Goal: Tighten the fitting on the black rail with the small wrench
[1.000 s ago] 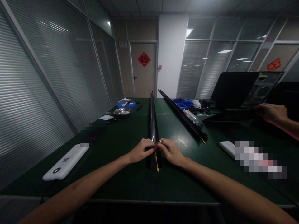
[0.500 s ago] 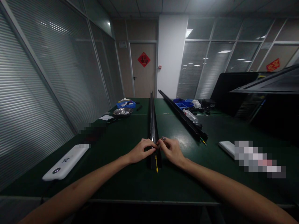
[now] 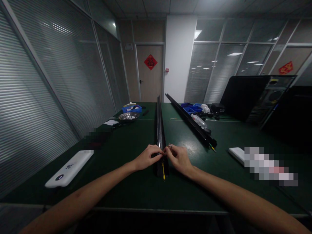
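A long black bar (image 3: 159,123) lies lengthwise on the green table (image 3: 126,182), running away from me. A yellow wire (image 3: 163,169) sticks out of its near end. My left hand (image 3: 147,157) grips the left side of that near end with fingers curled. My right hand (image 3: 178,158) is pinched at the bar's right side, its fingertips holding a small shiny metal part (image 3: 170,146). The two hands nearly touch above the bar.
A second black bar (image 3: 190,122) lies diagonally to the right. A white device (image 3: 69,168) rests at front left, a white flat object (image 3: 237,153) at right. Blue bins (image 3: 191,108), a metal bowl (image 3: 128,116) and a plastic bottle (image 3: 199,120) stand further back. A black computer case (image 3: 255,97) stands at right.
Another person's hand at far right has gone, and a dark panel that swung across the right side half a second ago is gone. My hands have barely shifted on the bar.
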`<action>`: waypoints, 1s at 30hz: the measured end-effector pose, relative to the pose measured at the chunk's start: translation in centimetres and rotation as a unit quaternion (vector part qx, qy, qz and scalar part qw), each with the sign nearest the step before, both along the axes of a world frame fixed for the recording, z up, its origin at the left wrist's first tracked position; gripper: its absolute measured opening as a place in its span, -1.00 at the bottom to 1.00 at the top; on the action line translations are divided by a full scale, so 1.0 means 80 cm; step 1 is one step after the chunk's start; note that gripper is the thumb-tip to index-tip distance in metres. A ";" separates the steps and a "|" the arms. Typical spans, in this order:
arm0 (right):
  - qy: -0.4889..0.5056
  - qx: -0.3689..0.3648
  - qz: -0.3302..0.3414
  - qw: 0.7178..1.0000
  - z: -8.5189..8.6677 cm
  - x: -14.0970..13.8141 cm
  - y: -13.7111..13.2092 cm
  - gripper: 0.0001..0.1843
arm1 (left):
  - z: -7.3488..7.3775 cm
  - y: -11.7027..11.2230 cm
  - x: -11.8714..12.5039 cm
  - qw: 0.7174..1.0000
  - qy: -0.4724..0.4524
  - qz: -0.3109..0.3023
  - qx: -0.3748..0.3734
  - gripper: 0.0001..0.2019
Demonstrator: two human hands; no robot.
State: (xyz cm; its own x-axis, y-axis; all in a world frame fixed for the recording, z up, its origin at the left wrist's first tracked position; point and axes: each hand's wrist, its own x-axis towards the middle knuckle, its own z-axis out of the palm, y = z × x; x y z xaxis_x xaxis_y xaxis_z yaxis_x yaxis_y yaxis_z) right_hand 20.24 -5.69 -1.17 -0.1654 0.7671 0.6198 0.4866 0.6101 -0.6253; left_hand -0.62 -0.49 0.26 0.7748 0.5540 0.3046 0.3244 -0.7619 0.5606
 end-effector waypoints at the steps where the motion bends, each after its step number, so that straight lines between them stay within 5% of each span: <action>1: -0.001 0.001 -0.001 1.000 0.000 0.000 0.000 -0.64 | 0.000 0.000 0.000 1.000 0.000 -0.001 0.001 -0.79; 17: 0.001 -0.021 0.090 0.996 0.005 0.007 0.008 -0.65 | -0.002 0.002 0.000 1.000 0.002 -0.008 0.011 -0.83; 30: 0.033 -0.023 0.008 0.999 0.006 0.001 0.000 -0.66 | -0.002 0.002 -0.002 1.000 0.003 -0.002 0.010 -0.80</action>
State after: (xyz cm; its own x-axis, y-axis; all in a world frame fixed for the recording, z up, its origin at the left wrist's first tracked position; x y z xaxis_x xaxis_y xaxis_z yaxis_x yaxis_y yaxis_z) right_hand 20.32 -5.65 -0.68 -0.1385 0.7921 0.5945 0.4332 0.5883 -0.6829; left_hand -0.75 -0.29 0.08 0.7789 0.5448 0.3108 0.3242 -0.7739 0.5440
